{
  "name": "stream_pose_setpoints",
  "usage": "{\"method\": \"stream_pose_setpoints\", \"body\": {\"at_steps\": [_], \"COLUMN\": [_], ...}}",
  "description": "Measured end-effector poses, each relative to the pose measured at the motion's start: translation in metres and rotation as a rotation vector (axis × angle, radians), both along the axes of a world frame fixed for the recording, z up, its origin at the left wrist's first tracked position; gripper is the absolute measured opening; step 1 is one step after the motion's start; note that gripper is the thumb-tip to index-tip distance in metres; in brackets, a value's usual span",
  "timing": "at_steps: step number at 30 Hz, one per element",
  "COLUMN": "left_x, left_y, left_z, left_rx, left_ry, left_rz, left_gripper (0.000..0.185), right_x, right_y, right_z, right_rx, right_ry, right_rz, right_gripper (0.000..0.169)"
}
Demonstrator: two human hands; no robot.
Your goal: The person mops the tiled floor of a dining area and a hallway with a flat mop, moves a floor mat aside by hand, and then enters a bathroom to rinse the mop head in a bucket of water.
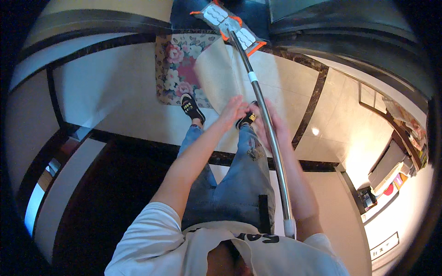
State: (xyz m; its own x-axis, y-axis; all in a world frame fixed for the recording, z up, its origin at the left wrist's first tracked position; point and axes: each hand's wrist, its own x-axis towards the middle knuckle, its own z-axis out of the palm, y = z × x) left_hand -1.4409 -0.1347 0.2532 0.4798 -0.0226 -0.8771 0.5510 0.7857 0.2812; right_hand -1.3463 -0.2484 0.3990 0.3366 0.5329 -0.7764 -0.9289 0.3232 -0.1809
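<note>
A flat mop with a steel pole runs from the upper middle down to my chest, its upper end against the right side of my shirt. Its grey and white head with orange edges is raised at the far doorway. My left hand is left of the pole, fingers apart, with nothing visible in it. My right hand is blurred and partly behind the pole; its grip cannot be made out. Beyond my feet lies a floral mat, its right part folded over with the pale underside showing.
My feet stand in black slippers close to the mat. Pale floor tiles with dark marble borders surround me. Dark door frames rise at the top. On the right are a wooden-edged shelf and a lit room with several items.
</note>
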Motion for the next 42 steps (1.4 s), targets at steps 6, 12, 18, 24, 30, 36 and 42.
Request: {"method": "stream_pose_setpoints", "body": {"at_steps": [6,12,18,24,30,36,42], "left_x": [-0.005,-0.022,-0.030,-0.070,-0.002,0.045,0.052], "left_y": [-0.052,-0.093,-0.051,0.004,0.234,0.407,0.355], "left_z": [0.171,0.269,0.270,0.223,0.370,0.595,0.621], "left_rx": [-0.634,-0.372,-0.275,0.118,2.154,3.228,2.859], "left_ry": [-0.132,0.116,0.194,0.100,-0.738,-0.347,0.580], "left_rz": [0.346,0.165,0.101,-0.521,-0.741,-0.937,-1.516], "left_gripper": [0.037,0.016,0.026,0.035,0.054,0.051,0.052], "right_x": [-0.116,-0.136,-0.164,-0.215,-0.252,-0.265,-0.262], "right_y": [-0.104,-0.116,-0.052,-0.018,-0.027,-0.035,-0.042], "right_z": [0.186,0.271,0.275,0.253,0.212,0.188,0.196], "right_rx": [0.107,0.138,0.035,-0.003,0.049,0.173,0.071], "right_ry": [0.424,0.410,0.231,0.093,0.094,0.014,-0.051], "right_rz": [-0.389,-0.133,-0.076,-0.008,-0.129,-0.137,-0.104], "right_gripper": [0.059,0.064,0.065,0.063,0.067,0.055,0.045]}}
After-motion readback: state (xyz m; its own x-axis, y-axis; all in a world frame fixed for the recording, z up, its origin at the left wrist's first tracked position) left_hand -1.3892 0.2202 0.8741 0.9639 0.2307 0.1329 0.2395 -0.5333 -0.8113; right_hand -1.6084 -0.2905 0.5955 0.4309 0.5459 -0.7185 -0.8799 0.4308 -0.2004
